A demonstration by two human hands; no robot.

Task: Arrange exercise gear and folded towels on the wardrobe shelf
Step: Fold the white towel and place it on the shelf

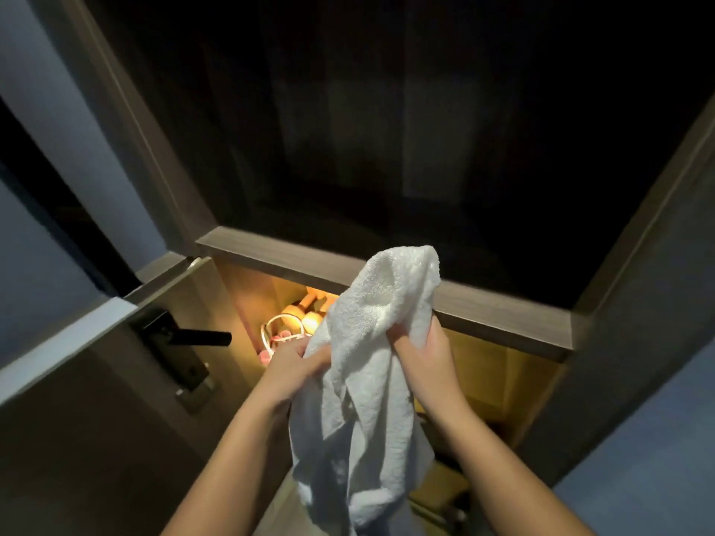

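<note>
- I see a warm-lit lower wardrobe compartment (247, 292) under a thick brown wooden shelf board (503, 307) that runs from left to right across the view.
- In the far left of that compartment lie pale rounded dumbbells (305, 315), glowing orange in the light. Just nearer and to their left is a loop of white cord (271, 326) with pink grips (284, 335). I cannot tell exactly what the cord belongs to.
- Above the board, the dark upper wardrobe space (387, 148) is too dim for me to make out any contents.
- The white terry-cloth towel (371, 381) is unfolded and crumpled. Its top bunches into a rounded hump that rises in front of the shelf board, and the rest hangs down in long loose folds towards the near edge of the view.
- The towel is in the air in front of the lit compartment, not on any shelf, and it hides part of the opening.
- My left hand (294, 365) grips the towel's left side with curled fingers, just in front of the cord and pink grips.
- My right hand (421, 353) pinches a bunch of cloth on the right side, slightly higher up. The hands are close together, with only the towel between them.
- At the left, a black lever door handle (201, 336) sticks out from a dark door.
</note>
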